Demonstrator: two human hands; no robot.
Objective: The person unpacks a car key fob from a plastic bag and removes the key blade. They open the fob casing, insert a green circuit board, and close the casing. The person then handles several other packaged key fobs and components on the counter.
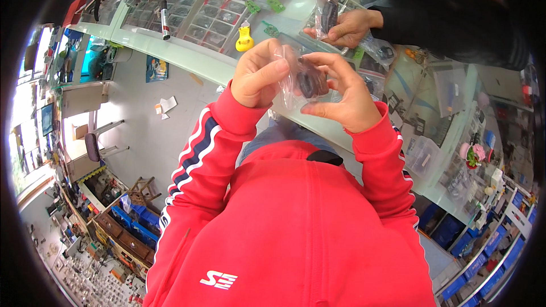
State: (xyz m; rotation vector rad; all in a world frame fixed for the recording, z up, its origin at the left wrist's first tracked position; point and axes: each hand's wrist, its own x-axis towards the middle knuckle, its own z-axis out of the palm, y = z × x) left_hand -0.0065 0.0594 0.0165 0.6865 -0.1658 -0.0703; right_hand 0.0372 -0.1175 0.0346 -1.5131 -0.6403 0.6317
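Left hand (259, 74), grip clamped on a clear bag (288, 99); right hand (348, 94), grip clamped on the dark object (307, 84) inside. The bag is held up at the near edge of the bench (190, 58).

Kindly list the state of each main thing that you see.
Left hand: closed, pinching the clear bag
Right hand: closed on the bag's dark item
Clear bag: filled, sealing unclear
Co-worker's hands: holding another bag
Marker: lying on the glass counter
Yellow tool: lying on the counter
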